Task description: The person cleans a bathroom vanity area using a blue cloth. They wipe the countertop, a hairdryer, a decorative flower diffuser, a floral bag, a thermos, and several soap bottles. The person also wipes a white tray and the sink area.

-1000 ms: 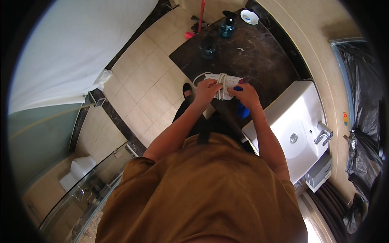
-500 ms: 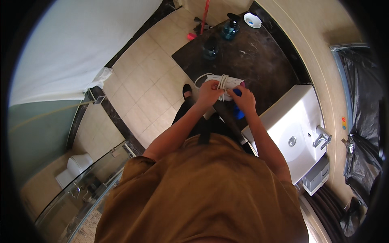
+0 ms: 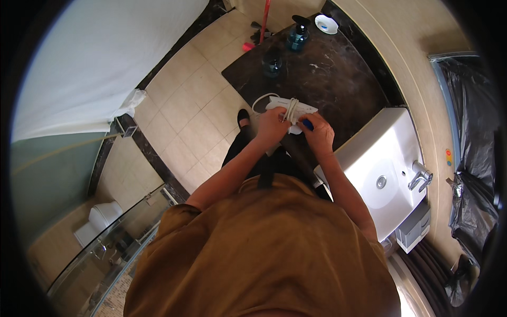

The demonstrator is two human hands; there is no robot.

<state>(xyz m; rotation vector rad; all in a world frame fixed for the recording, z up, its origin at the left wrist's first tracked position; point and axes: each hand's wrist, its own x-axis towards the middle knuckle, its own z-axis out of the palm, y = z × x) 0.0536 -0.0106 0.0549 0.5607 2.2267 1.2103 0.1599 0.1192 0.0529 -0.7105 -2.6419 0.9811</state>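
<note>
A white appliance (image 3: 306, 108) with a pale cord (image 3: 291, 111) wound round its middle is held at the front edge of the dark marble counter. One loop of the cord sticks out at its left end. My left hand (image 3: 272, 128) is closed on the appliance's left side, fingertips against the windings. From the right, my right hand (image 3: 320, 134) reaches in with bent fingers, its tips beside the cord. A blue piece (image 3: 307, 124), perhaps cloth, shows between its thumb and fingers. The hands cover much of the appliance's near side.
On the counter (image 3: 343, 84) stand two dark pump bottles (image 3: 298, 38) and a small white dish (image 3: 326, 24). A white sink (image 3: 364, 182) with a chrome tap (image 3: 420, 177) lies to the right. A red-handled tool (image 3: 265, 21) leans behind the counter's far left corner.
My right hand has turned, showing more of its back. The blue part that hung below it and the purple end of the appliance are now hidden. My left hand keeps its place.
</note>
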